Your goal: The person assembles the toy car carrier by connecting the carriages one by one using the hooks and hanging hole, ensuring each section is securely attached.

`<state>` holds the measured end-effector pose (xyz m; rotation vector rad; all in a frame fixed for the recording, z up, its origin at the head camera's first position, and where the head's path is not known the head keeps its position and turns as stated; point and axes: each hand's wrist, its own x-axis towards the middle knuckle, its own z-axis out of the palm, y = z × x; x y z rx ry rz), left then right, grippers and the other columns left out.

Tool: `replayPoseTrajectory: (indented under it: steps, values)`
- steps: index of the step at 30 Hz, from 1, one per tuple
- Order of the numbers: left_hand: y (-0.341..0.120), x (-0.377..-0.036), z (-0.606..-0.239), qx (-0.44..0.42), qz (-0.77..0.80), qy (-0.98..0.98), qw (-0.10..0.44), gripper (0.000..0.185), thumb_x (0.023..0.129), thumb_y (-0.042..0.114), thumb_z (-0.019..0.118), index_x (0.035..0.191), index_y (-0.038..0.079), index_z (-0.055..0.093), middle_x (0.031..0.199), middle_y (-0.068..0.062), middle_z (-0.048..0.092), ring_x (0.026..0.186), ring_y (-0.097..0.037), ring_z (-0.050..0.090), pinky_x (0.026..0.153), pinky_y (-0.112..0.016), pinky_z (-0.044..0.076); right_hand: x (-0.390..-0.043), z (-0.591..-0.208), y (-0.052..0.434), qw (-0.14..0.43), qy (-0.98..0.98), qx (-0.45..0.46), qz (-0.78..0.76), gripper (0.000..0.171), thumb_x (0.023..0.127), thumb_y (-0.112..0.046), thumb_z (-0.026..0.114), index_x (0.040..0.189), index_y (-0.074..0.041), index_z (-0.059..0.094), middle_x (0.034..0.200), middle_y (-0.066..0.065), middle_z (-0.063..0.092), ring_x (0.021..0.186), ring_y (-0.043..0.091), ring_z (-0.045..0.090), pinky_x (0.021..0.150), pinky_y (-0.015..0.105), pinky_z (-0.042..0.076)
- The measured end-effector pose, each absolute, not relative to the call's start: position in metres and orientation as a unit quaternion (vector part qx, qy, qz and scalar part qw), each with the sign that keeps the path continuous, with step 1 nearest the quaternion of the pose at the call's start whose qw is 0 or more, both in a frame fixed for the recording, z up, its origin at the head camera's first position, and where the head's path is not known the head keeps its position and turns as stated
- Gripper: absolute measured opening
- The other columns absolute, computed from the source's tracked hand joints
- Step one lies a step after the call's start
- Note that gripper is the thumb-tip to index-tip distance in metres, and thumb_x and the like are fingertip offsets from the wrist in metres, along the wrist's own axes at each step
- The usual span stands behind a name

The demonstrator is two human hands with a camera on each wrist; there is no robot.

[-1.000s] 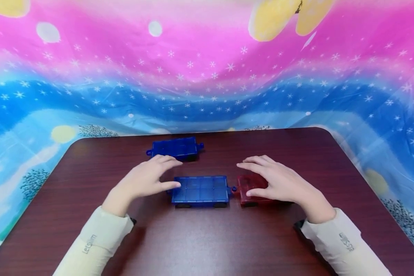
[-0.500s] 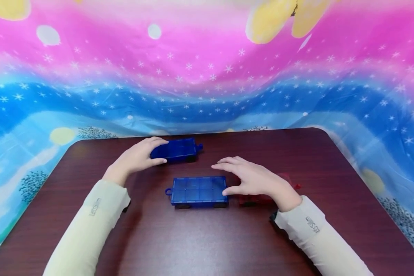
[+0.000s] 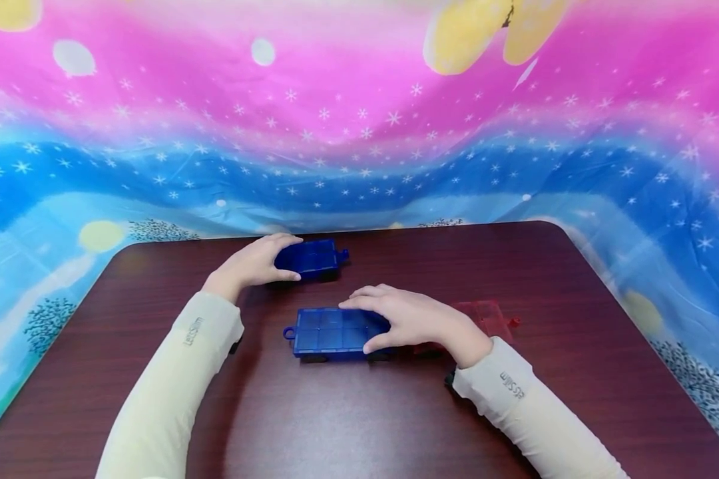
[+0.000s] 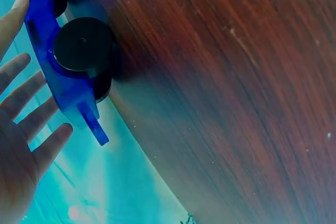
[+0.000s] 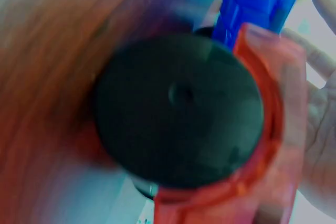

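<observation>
At the back of the table my left hand point(image 3: 254, 265) straddles the left part of a dark blue see-through toy wagon point(image 3: 316, 258), thumb along the near side, fingertips by the far edge. Its fingers are spread in the left wrist view, the thumb tip over the wagon's side point(image 4: 39, 30). My right hand point(image 3: 419, 322) arches over the right end of a second blue toy wagon point(image 3: 320, 332), fingers parted. Behind that hand a red toy wagon point(image 3: 485, 316) is partly covered. The right wrist view shows the red wagon's black wheel point(image 5: 178, 108) close up, blurred.
The dark wood table point(image 3: 329, 412) has rounded back corners. Behind it hangs a pink and blue snowflake cloth point(image 3: 335, 120). Small couplings stick out from the wagons: a blue ring point(image 3: 289, 332) on the near one and a red knob point(image 3: 514, 322) at the red one's right end.
My left hand has gone from the near blue wagon to the back one, then a little right over it. The right hand has moved left, from the red wagon onto the near blue one.
</observation>
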<state>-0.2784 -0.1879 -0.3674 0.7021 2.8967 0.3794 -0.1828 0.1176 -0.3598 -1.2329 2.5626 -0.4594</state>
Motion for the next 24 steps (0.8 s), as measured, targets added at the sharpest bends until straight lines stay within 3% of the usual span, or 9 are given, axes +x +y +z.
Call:
replayPoseTrajectory:
  steps: [8,24]
  values:
    - [-0.181,-0.283,-0.373,0.232,0.128,0.961,0.079,0.081,0.076,0.049,0.070,0.143,0.020,0.035,0.149,-0.010,0.031,0.138,-0.032,0.026,0.107,-0.054,0.027,-0.178,-0.362,0.109,0.172,0.877,-0.425,-0.147,0.073,0.079,-0.047,0.068,0.142,-0.031,0.035,0.143,0.000,0.038,0.130,0.018,0.037,0.104,0.040,0.038]
    - [-0.182,-0.286,-0.375,0.241,0.119,0.959,0.086,0.075,0.078,0.045,0.070,0.142,0.021,0.038,0.145,-0.007,0.038,0.134,-0.030,0.034,0.106,-0.052,0.030,-0.176,-0.365,0.105,0.154,0.882,-0.427,-0.126,0.064,0.081,-0.043,0.068,0.138,-0.032,0.042,0.142,0.003,0.039,0.127,0.020,0.040,0.100,0.039,0.042]
